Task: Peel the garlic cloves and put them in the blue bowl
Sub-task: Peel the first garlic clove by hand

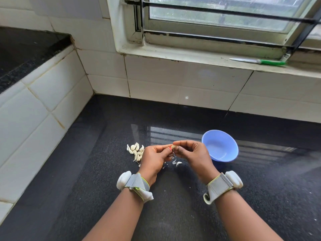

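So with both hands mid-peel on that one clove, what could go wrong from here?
1. Both hands, left and right, pinch the clove above the counter, not over the blue bowl, so a slip would likely drop it on the counter.
2. Peel scraps lie close to the unpeeled pile, so skins and cloves could get mixed.

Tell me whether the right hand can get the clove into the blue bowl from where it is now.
Probably yes. The right hand pinches the garlic clove together with the left hand, and the blue bowl stands open just beside it with nothing between.
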### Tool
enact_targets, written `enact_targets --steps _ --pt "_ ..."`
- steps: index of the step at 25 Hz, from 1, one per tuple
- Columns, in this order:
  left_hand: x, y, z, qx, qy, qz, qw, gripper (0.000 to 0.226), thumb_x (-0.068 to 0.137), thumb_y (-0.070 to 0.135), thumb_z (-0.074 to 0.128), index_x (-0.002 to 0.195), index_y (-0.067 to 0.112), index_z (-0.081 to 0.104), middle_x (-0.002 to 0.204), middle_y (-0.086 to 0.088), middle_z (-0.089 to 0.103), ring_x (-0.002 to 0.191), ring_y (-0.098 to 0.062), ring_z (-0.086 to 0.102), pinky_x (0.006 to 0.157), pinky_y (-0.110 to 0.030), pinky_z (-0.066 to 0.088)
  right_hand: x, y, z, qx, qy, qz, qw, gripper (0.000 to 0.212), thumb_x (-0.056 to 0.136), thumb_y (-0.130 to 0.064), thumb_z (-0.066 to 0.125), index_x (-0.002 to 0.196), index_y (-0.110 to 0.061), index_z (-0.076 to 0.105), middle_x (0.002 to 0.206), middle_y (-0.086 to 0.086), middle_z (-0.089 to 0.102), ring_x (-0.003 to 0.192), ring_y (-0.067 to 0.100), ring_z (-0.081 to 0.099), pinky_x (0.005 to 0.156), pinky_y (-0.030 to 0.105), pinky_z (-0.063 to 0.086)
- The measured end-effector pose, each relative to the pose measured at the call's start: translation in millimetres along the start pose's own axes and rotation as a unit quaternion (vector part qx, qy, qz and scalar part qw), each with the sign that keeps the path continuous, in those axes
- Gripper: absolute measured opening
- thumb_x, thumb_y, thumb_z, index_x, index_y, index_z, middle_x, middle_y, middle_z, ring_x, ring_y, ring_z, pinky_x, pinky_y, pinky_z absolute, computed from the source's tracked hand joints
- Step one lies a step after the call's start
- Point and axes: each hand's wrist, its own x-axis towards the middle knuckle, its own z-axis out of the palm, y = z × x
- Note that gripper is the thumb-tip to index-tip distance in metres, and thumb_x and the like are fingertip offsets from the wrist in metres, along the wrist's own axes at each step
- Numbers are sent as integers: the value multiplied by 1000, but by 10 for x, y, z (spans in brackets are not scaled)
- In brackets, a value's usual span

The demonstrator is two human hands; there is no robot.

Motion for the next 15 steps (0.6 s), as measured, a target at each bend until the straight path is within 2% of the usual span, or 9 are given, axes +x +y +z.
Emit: enact_targets --steps 5,10,13,15 --pt "-18 7 11 10 -3 13 1000 17 88 1 60 90 13 73 79 -2 73 71 -9 64 62 -18 53 12 27 -6 111 0 55 992 15 84 -6 69 99 -6 71 93 14 75 86 19 71 77 26 58" --pt "-25 -7 -11 88 33 80 992 10 85 13 69 91 19 73 81 -1 73 75 -12 68 69 -28 58 -10 44 -24 130 24 64 989 15 87 -3 66 101 -1 70 90 16 75 84 21 72 75 27 59" --pt "-33 20 -34 230 44 155 960 10 83 21 72 92 20 75 82 9 73 75 1 67 71 -14 52 -19 21 -41 124 28 69 990 17 87 -3 66 103 1 69 90 17 74 82 21 72 73 26 59" --pt "-45 49 -26 271 46 178 945 11 83 21 71 93 19 76 83 10 73 76 5 65 70 -8 48 -30 4 -41 106 25 65 992 18 87 -3 67 103 2 69 90 19 74 82 22 72 74 27 60"
